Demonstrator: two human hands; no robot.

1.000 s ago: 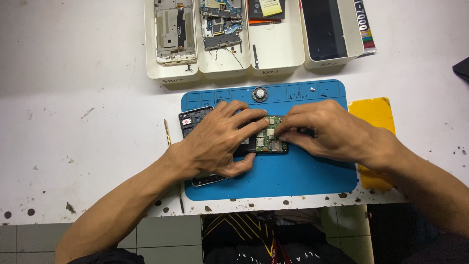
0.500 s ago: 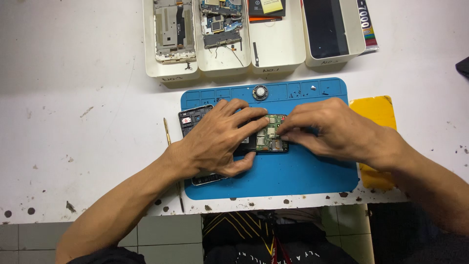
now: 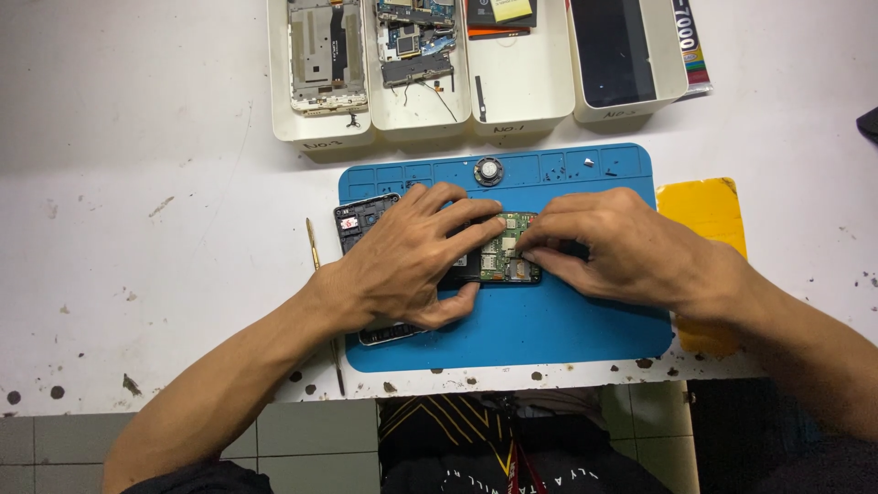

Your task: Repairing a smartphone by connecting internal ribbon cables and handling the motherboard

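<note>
The right hand (image 3: pixel 622 247) lies palm down on the blue work mat (image 3: pixel 585 320), its fingertips bunched together on the right edge of a green circuit board (image 3: pixel 508 252); whether they pinch a part of it or only press on it cannot be told. The left hand (image 3: pixel 412 261) lies flat over an opened dark phone body (image 3: pixel 361 224), fingers spread across its top and thumb curled under the near edge, pressing it to the mat. The board sits exposed between the two sets of fingertips, at the middle of the mat; the phone's left end and lower corner show beyond the left hand.

A small round grey part (image 3: pixel 488 171) rests in the mat's upper tray strip. A thin metal pry tool (image 3: pixel 315 252) lies on the white table (image 3: pixel 137 229) just beside the mat's left edge. A yellow pad (image 3: pixel 704 206) adjoins the mat's right edge, partly under the right forearm.

Along the far edge stand four white bins (image 3: pixel 512 101) side by side, each with a small handwritten mark on its front wall. The leftmost holds a metal phone frame (image 3: pixel 325 55), the next boards and loose parts, the third a dark item with a yellow tag, the rightmost a black panel (image 3: pixel 613 50).

Both forearms enter from the lower edge, converging towards the mat, wrists low.
</note>
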